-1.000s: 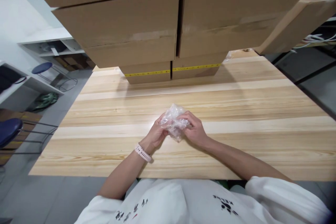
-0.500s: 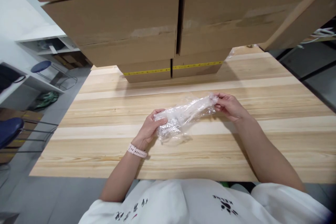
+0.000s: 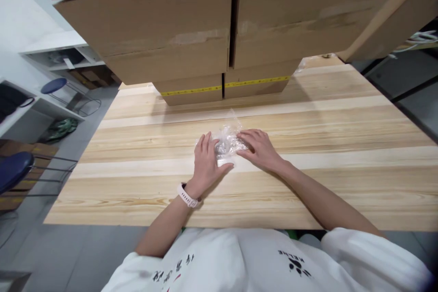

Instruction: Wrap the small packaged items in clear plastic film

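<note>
A crumpled clear plastic bag (image 3: 227, 143) with something small and pale inside lies on the wooden table (image 3: 308, 182) in front of me. My left hand (image 3: 206, 164), with a pale pink watch on the wrist, rests flat with its fingers on the bag's left side. My right hand (image 3: 260, 148) lies flat against the bag's right side, fingers pressing onto it. Both hands hold the bag down on the tabletop between them.
Stacked cardboard boxes (image 3: 191, 32) with yellow tape fill the table's far side. Left of the table are white shelves (image 3: 44, 54), a blue stool (image 3: 54, 86) and a blue chair seat (image 3: 12, 171). Cables (image 3: 419, 39) lie at the far right.
A second ago both hands held the bag bunched up. Then the right hand pulled it out long to the right. Now it is gathered again and pressed onto the table.
</note>
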A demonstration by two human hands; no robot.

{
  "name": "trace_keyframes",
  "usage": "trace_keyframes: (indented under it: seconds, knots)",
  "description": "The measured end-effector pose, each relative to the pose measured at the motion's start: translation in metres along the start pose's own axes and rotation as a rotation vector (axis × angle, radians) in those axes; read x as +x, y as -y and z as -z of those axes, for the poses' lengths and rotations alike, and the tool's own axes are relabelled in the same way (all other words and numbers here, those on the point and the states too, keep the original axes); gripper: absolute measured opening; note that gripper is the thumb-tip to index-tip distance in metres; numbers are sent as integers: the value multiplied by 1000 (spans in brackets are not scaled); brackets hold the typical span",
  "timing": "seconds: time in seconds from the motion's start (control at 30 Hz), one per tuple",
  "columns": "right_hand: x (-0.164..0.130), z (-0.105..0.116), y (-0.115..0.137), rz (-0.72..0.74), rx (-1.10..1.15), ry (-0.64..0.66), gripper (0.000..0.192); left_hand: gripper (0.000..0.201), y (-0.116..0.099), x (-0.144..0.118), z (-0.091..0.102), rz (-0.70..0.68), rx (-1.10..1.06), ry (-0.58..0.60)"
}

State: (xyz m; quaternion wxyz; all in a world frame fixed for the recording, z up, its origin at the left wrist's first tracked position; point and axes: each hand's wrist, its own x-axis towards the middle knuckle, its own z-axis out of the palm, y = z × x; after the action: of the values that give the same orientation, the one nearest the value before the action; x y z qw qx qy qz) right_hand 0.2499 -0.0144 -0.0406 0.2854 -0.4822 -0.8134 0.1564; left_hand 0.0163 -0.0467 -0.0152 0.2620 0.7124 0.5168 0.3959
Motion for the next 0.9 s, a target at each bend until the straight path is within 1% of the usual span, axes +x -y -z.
trace_keyframes:
  seconds: [0.07,0.13,0.17,0.23,0.3,0.37,0.43,0.53,0.6,0.67,0.73,0.8,0.83,0.9]
  knots:
    - [-1,-6,-4,3,-6,-24,30,43,1,1,-1,81,-114,-27]
    - [-1,-7,-7,2,-6,-56,19,22,2,5,2,176,-233,-116]
    - [-2,-6,-8,2,-5,-67,18,17,2,7,6,226,-290,-171]
    - [-6,-1,-8,-3,-7,-74,20,17,6,12,18,318,-404,-277]
    - [-14,7,-8,-15,-8,-68,24,20,13,15,35,381,-493,-376]
    - [-27,17,-7,-37,-1,-59,25,23,24,14,54,423,-529,-468]
    - [-45,29,-4,-82,18,-48,26,26,38,9,71,486,-540,-514]
    - [-71,49,3,-221,87,18,27,37,56,-2,84,595,-597,-497]
    - [-85,63,8,-329,161,123,31,42,63,-9,87,645,-599,-457]
    - [-94,76,12,-381,179,204,32,46,66,-11,88,661,-537,-408]
    - [-99,85,19,-333,82,192,30,50,65,-12,88,629,-457,-376]
    - [-100,86,30,-212,-72,126,35,53,64,-11,88,584,-425,-356]
    - [-99,83,37,-141,-126,106,39,54,63,-10,88,568,-428,-347]
    - [-94,68,54,4,-140,135,45,52,61,-10,87,555,-440,-330]
